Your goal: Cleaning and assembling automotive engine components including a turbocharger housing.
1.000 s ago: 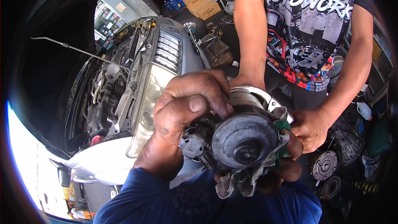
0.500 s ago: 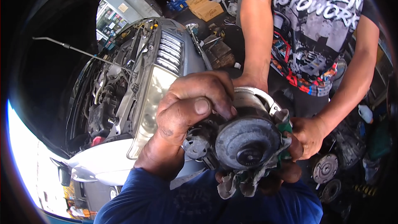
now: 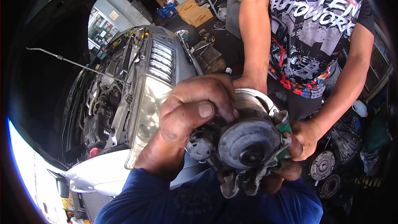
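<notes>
Your left hand (image 3: 188,108) grips the motor (image 3: 246,143) in front of you, your right hand (image 3: 288,170) clasping it through a rag (image 3: 285,127); it has barely shifted just now, so the grip seems steady, a co-worker's hands (image 3: 306,139) at its far side, the car (image 3: 143,112) beyond, left

A head-worn fisheye looks down at close range
</notes>
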Demonstrator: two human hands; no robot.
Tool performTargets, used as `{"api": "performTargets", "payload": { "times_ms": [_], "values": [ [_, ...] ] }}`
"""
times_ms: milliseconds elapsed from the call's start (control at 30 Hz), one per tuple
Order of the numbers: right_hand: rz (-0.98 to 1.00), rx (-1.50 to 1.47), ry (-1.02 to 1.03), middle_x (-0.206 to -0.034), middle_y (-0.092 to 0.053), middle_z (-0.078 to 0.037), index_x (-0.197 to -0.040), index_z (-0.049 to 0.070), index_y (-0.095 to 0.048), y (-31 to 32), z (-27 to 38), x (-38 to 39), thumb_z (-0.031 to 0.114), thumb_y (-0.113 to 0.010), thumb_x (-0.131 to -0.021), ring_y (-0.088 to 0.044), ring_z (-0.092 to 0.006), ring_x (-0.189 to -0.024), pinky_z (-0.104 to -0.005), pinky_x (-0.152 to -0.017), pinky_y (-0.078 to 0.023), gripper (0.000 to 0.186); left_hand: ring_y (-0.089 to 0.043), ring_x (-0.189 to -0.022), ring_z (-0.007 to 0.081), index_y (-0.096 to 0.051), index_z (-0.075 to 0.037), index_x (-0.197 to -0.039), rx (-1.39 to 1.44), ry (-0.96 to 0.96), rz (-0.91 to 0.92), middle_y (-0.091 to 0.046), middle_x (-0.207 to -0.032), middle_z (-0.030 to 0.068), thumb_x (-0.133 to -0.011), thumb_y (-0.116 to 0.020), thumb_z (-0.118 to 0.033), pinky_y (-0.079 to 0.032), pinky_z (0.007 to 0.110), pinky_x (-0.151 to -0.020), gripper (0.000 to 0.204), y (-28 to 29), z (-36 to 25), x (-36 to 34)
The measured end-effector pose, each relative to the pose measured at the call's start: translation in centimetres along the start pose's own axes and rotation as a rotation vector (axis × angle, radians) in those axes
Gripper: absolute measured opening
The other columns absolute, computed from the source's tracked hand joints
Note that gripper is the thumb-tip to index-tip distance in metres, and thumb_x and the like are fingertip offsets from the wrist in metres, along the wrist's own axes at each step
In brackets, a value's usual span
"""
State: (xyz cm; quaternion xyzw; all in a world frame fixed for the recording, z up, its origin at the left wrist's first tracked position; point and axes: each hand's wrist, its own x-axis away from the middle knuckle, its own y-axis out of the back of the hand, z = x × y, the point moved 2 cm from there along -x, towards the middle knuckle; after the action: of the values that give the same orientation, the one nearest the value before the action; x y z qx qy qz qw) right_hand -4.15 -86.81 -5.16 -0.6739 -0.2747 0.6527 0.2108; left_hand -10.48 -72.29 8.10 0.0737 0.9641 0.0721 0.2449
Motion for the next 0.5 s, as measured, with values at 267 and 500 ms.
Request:
{"api": "performTargets", "payload": {
  "times_ms": [267, 500],
  "values": [
    [0.058, 0.174, 0.06, -0.117, -0.05, -0.008, -0.116, 0.014, -0.047, 2.0, -0.3, -2.5, 0.045, -0.069, -0.088, -0.055, -0.0266, -0.104, -0.0442, -0.083, -0.052, 0.047, -0.061, -0.081, 0.0213, -0.067, 0.004, -0.088, -0.1, 0.078, 0.235, -0.066, -0.084, 0.0115, -0.085, -0.052, -0.015, -0.046, 0.034, -0.076, 0.024, -3.3, -0.6, -6.3],
    [0.285, 0.209, -0.496, -0.133, -0.055, -0.017, -0.136, 0.008, -0.049, 4.5, 0.5, -6.7, 0.061, -0.063, -0.088, -0.06, -0.0373, -0.119, -0.052, -0.102, -0.05, 0.072, -0.062, -0.086, 0.0105, -0.066, 0.003, -0.104, -0.036, 0.251, 0.115, -0.067, -0.095, 0.0067, -0.1, -0.052, -0.019, -0.051, 0.029, -0.075, 0.026, -4.9, 0.6, -7.9]
  ]
}}
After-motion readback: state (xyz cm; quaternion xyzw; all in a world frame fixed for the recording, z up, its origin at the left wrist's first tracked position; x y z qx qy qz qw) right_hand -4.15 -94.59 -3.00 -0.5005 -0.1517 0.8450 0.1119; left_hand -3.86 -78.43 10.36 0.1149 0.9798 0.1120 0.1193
